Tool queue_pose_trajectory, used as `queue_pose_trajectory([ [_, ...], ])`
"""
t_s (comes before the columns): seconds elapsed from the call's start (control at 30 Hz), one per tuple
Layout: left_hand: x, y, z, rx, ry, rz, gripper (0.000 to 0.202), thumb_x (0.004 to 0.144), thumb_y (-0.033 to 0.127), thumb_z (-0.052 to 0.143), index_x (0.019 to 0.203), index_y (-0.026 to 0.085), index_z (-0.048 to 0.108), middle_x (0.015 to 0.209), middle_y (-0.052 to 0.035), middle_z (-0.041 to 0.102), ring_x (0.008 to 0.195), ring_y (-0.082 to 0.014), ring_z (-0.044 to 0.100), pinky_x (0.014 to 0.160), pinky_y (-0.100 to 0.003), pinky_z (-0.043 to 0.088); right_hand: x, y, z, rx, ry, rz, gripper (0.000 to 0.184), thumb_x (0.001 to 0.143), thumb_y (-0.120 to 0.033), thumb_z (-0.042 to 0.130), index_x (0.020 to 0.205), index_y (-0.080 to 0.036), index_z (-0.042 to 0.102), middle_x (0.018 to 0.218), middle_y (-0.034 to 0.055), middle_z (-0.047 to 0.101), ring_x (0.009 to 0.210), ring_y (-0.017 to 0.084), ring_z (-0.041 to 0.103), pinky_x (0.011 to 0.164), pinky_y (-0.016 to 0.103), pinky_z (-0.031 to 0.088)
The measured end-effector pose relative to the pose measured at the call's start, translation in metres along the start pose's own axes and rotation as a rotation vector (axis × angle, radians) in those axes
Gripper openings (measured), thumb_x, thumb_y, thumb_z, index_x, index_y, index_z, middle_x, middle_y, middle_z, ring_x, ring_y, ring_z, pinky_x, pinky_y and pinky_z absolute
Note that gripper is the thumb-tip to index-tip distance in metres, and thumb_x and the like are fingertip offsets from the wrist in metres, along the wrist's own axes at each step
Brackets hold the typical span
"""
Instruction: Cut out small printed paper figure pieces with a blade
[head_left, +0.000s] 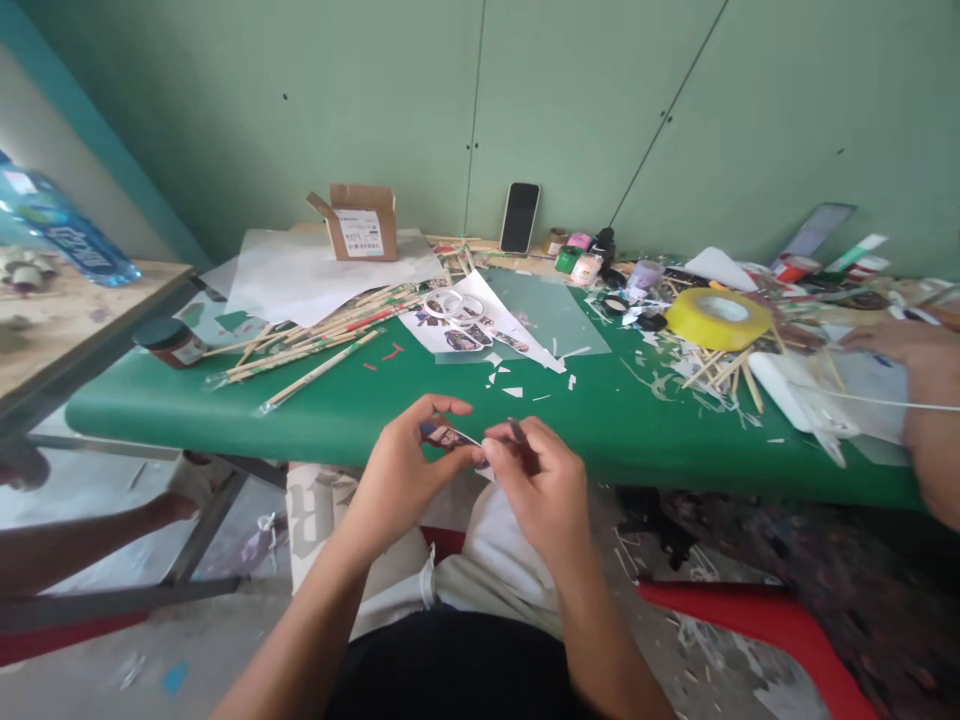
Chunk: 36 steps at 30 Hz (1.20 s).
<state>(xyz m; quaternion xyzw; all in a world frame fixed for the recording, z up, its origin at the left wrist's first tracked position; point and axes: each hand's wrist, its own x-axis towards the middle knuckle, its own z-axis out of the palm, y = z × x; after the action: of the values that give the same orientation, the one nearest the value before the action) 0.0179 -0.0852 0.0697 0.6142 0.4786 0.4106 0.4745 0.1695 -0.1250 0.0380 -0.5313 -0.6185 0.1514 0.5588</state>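
A small printed paper cutout (pixel 451 437) with a dark, coloured picture is held above my lap, just off the table's front edge. My left hand (pixel 401 475) grips it between thumb and fingers, its index finger arched over the top. Pinched at the cutout's right end is my right hand (pixel 544 485), fingers curled and touching the left thumb. Something small and dark shows at the right fingertips, too blurred to name. Beyond the hands lie a printed sheet (pixel 517 325), white tape rings (pixel 444 304) and paper scraps (pixel 513 392) on the green table (pixel 420 400).
Bundled wooden sticks (pixel 319 355), a dark-lidded jar (pixel 171 343) and an opened cardboard box (pixel 364 225) stand left. A phone (pixel 520 218) leans on the wall. Yellow tape (pixel 686 320), paint pots (pixel 586 268) and a white glue gun (pixel 795 395) are right, near another person's hand (pixel 926 350).
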Motion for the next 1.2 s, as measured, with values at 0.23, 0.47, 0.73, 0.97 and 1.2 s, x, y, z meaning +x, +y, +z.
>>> queue_pose_trajectory([
  [0.23, -0.005, -0.006, 0.001, -0.178, -0.084, -0.039, 0.037, 0.063, 0.036, 0.084, 0.087, 0.019, 0.063, 0.068, 0.0026, 0.064, 0.066, -0.0130, 0.062, 0.064, -0.024, 0.049, -0.001, -0.002, 0.003, 0.292, -0.158, 0.235, 0.034, 0.092, -0.045, 0.055, 0.070, -0.020, 0.057, 0.050, -0.0081, 0.037, 0.043, 0.006, 0.030, 0.042, 0.021, 0.029],
  [0.47, -0.011, -0.004, 0.003, -0.279, -0.099, -0.038, 0.036, 0.077, 0.052, 0.071, 0.076, 0.017, 0.064, 0.071, -0.0006, 0.065, 0.065, -0.0117, 0.058, 0.065, -0.025, 0.049, -0.005, -0.013, 0.007, 0.376, -0.110, 0.254, 0.031, 0.091, -0.044, 0.056, 0.070, -0.021, 0.052, 0.051, -0.0085, 0.034, 0.045, 0.007, 0.029, 0.044, 0.021, 0.029],
  [0.73, -0.020, 0.000, 0.000, -0.214, -0.103, -0.024, 0.034, 0.084, 0.046, 0.065, 0.066, 0.018, 0.058, 0.061, 0.0015, 0.062, 0.059, -0.0109, 0.057, 0.062, -0.024, 0.046, -0.004, -0.014, 0.000, 0.303, -0.053, 0.225, 0.025, 0.089, -0.037, 0.060, 0.071, -0.020, 0.060, 0.058, -0.0051, 0.047, 0.053, 0.008, 0.040, 0.050, 0.022, 0.035],
  [0.97, -0.026, -0.002, 0.000, -0.124, -0.160, -0.027, 0.034, 0.088, 0.046, 0.062, 0.071, 0.017, 0.062, 0.066, -0.0006, 0.065, 0.064, -0.0125, 0.058, 0.064, -0.025, 0.045, -0.002, -0.016, 0.001, 0.300, -0.111, 0.248, 0.023, 0.086, -0.039, 0.062, 0.074, -0.019, 0.065, 0.056, -0.0048, 0.050, 0.050, 0.008, 0.040, 0.047, 0.022, 0.035],
  [1.2, -0.027, 0.002, -0.001, -0.075, -0.208, -0.021, 0.037, 0.089, 0.045, 0.060, 0.064, 0.018, 0.061, 0.063, -0.0004, 0.064, 0.061, -0.0122, 0.056, 0.062, -0.024, 0.043, -0.005, -0.015, 0.001, 0.381, -0.170, 0.263, 0.027, 0.086, -0.039, 0.060, 0.068, -0.020, 0.055, 0.053, -0.0072, 0.038, 0.048, 0.007, 0.032, 0.045, 0.022, 0.031],
])
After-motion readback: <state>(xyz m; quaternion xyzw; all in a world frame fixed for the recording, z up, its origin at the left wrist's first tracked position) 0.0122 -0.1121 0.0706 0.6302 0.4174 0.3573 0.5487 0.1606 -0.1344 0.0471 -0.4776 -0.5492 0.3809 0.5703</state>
